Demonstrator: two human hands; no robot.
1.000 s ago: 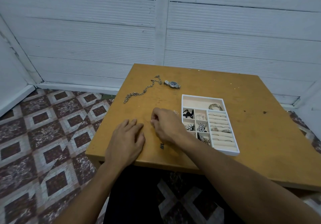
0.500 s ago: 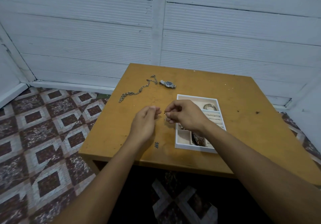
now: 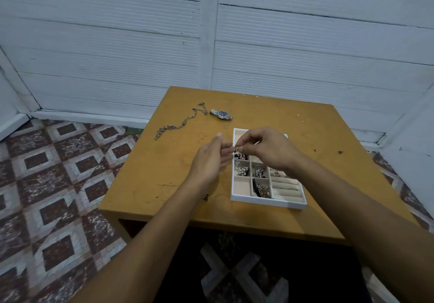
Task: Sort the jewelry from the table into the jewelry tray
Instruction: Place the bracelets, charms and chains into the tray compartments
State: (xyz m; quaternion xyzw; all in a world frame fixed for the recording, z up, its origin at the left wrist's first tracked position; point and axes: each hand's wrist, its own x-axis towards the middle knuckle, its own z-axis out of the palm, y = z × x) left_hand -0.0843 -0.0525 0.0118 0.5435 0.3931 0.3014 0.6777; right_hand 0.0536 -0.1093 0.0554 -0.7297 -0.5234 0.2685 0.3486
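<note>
Over the far-left part of the jewelry tray (image 3: 267,202), a tiny gold-coloured piece (image 3: 236,148) is pinched between the thumb and curled fingers of the right hand (image 3: 270,148). It's too small to tell what it is. The left hand (image 3: 210,161) is just beside it, fingers straight and relaxed, holding nothing; can't tell if its fingertips touch the piece. The white tray's small compartments hold pearly beads, silver bits and a dark tangle, with ring rolls down the right side. Farther back on the left lie a chain (image 3: 180,124) and a wristwatch (image 3: 222,114), almost touching. The bench (image 3: 305,138) is scuffed yellow-brown wood with dark specks. Around it are a patterned maroon-and-grey tiled floor (image 3: 58,173) and white ribbed panel walls (image 3: 117,55).
</note>
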